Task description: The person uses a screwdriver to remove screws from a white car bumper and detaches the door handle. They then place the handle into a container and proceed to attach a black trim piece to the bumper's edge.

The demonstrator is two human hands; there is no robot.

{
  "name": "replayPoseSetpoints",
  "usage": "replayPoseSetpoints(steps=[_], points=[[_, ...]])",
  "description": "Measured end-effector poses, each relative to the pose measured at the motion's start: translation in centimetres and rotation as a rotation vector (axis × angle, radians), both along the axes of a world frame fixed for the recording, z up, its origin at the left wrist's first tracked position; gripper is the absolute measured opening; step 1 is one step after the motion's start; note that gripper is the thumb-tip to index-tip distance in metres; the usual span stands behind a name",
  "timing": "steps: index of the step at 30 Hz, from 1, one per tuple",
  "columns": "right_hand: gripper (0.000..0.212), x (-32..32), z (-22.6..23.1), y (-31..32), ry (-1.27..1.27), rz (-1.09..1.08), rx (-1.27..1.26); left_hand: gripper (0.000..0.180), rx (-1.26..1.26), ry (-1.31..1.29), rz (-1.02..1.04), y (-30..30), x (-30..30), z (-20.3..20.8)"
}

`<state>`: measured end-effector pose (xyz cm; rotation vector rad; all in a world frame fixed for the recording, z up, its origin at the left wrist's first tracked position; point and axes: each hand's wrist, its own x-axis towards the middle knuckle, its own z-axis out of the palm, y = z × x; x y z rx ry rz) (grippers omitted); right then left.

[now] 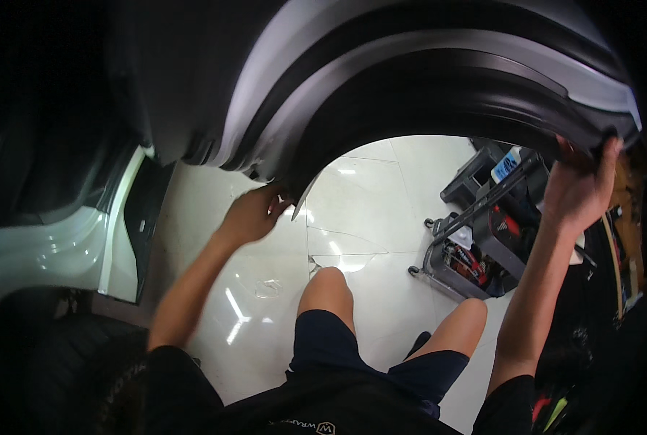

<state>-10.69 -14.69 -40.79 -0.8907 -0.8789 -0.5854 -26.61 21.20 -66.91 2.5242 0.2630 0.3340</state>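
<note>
A large curved black wheel arch trim (410, 90) spans the top of the view, bowed like an arch, with silver-grey bands running along its outer side. My left hand (253, 214) is closed at its lower left end, fingertips pinching close to the thin pointed tip. At the far right end, my right hand (583, 187) grips the trim's edge, thumb up on the outer face and fingers partly hidden beneath it. Both arms are spread wide, with my bent knees between them.
A grey wheeled tool cart (476, 246) with bottles and red-and-black tools stands to the right. A glossy white car body panel (55, 246) with a dark edge is at the left, above a dark tyre (84, 362). Pale shiny floor tiles (367, 196) lie below.
</note>
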Motion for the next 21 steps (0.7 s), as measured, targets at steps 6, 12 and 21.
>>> replayPoseSetpoints(steps=[6, 12, 21], points=[[0.032, 0.3, 0.0, -0.4, -0.033, 0.149, 0.074, 0.092, -0.109, -0.509, 0.325, -10.2, -0.3, -0.1], [0.038, -0.5, -0.4, -0.3, -0.001, 0.227, -0.059, 0.07, 0.291, -1.111, 0.233, -11.5, 0.5, 10.6], [0.035, -2.9, 5.5, -1.7, 0.039, 0.141, -0.264, 0.061, 0.875, -1.123, -0.037, -19.9, 2.6, 25.8]])
